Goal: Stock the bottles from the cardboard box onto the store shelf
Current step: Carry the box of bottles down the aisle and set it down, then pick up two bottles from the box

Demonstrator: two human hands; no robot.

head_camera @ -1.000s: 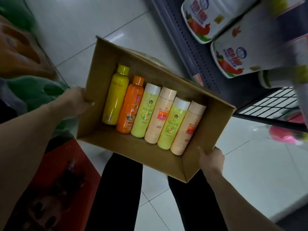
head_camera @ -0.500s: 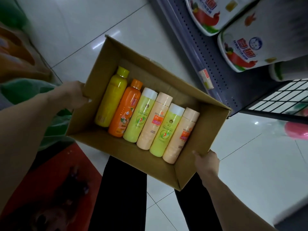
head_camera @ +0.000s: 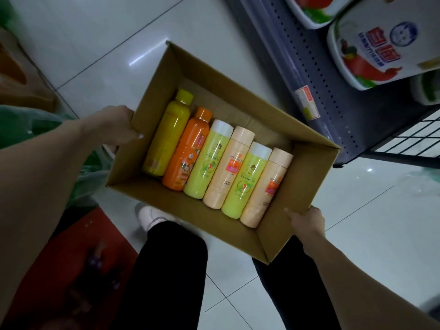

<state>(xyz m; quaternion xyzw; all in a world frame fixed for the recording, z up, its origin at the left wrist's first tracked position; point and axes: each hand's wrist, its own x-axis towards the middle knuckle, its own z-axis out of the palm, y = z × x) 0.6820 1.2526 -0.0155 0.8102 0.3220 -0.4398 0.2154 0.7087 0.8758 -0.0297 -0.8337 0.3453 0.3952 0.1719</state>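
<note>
I hold an open cardboard box (head_camera: 307, 167) above the tiled floor, over my legs. My left hand (head_camera: 112, 128) grips its left wall, thumb over the rim. My right hand (head_camera: 307, 221) grips the near right corner. Inside lie several bottles side by side: a yellow bottle (head_camera: 167, 136), an orange bottle (head_camera: 188, 153), two light green bottles with white caps (head_camera: 209, 160) (head_camera: 245, 184) and two peach bottles (head_camera: 228, 170) (head_camera: 266, 189). The store shelf (head_camera: 316, 75), grey and perforated, runs along the upper right.
Large white printed packs (head_camera: 381, 44) stand on the shelf, with a price tag (head_camera: 307, 101) on its edge. A black wire rack (head_camera: 414, 134) is at the right. Green bags (head_camera: 26, 122) and a red pack (head_camera: 71, 265) lie at the left. My white shoe (head_camera: 150, 216) shows below the box.
The box has sunk lower and shifted slightly toward the shelf base, both hands still on it. The shelf packs now sit higher in view.
</note>
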